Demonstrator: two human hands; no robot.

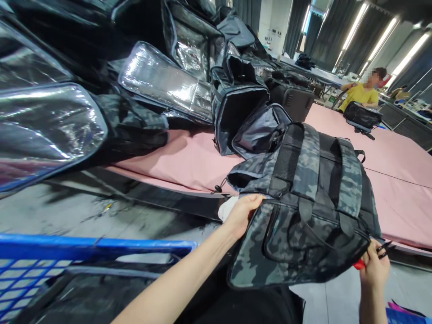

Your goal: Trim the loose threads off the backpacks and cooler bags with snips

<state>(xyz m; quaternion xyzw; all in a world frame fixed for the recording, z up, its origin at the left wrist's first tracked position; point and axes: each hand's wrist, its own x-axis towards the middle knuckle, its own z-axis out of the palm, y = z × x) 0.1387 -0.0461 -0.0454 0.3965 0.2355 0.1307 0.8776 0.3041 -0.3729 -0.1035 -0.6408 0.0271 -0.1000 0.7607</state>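
A grey-and-black camouflage backpack (315,157) lies tilted over the near edge of the pink-covered table, its shoulder straps facing up. Its zippered flap (249,265) hangs toward me. My left hand (245,213) is closed, pinching the flap's upper left edge between thumb and fingers. At the right corner of the bag, my right hand (376,265) is closed on the edge. Small dark-bladed scissors (384,249) stick out from that same hand, with a red part (359,264) showing beside the fingers. The fingertips under the fabric are hidden.
Several bags with silver linings (175,90) are heaped at the back left. A blue plastic crate (162,247) holding dark bags stands at the lower left. Across the pink table (401,180), a person in a yellow top (361,95) sits behind another dark bag (362,115).
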